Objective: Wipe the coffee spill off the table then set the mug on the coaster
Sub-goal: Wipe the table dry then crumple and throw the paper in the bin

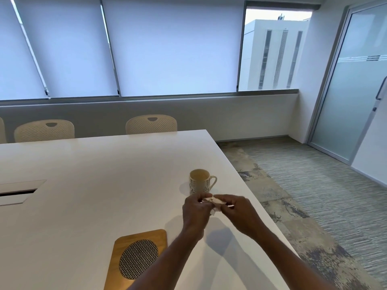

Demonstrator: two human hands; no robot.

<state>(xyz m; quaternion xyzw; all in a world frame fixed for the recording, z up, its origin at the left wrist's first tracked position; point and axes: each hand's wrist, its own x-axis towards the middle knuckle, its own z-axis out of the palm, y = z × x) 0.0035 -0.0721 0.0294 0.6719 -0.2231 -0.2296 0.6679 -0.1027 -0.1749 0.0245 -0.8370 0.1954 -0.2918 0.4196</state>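
A cream mug (200, 182) with a dark leaf pattern stands upright on the white table (94, 185), handle to the right, near the right edge. Just in front of it, above the table, my left hand (195, 212) and my right hand (240, 214) both pinch a small crumpled white tissue (212, 203) between them. A wooden coaster (137, 256) with a round metal mesh centre lies at the near edge, left of my forearms. I cannot make out a coffee spill on the tabletop; my hands hide the spot beneath them.
The table's right edge (240, 178) runs close by the mug, with carpet floor beyond. A cable hatch (18, 192) is set into the tabletop at the far left. Several beige chairs (151, 124) stand along the far side.
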